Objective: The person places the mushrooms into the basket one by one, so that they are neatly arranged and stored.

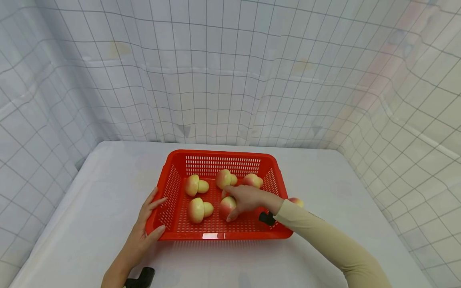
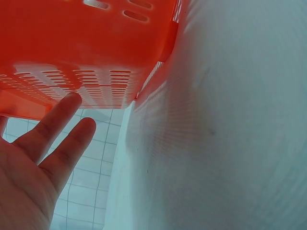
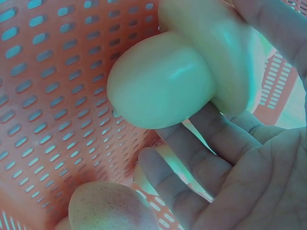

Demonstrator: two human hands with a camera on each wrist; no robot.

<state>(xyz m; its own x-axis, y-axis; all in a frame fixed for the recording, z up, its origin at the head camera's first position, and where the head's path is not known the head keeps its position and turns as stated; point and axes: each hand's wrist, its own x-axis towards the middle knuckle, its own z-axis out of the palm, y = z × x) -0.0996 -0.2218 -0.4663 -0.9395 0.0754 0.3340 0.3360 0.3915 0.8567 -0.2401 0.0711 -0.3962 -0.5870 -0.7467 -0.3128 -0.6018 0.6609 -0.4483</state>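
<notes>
A red plastic basket (image 1: pixel 212 236) with slotted sides sits on the white table. Inside it, my right hand (image 1: pixel 248 199) grips a yellow-and-red toy mushroom (image 1: pixel 227 206), thumb on one side and fingers on the other. The right wrist view shows the pale rounded stem of this mushroom (image 3: pixel 160 81) lying over the fingers. My left hand (image 1: pixel 145 224) holds the basket's left rim, thumb and one finger over the edge. In the left wrist view two straight fingers (image 2: pixel 67 148) of that hand lie along the basket's outer side (image 2: pixel 91 43).
More mushrooms lie in the basket: one front left (image 1: pixel 197 210), one back left (image 1: pixel 193 185), one back middle (image 1: pixel 223 179) and one back right (image 1: pixel 253 181). Another mushroom (image 1: pixel 296 201) shows outside the right wall, partly behind my sleeve. A white gridded curtain (image 1: pixel 223 80) hangs behind the table.
</notes>
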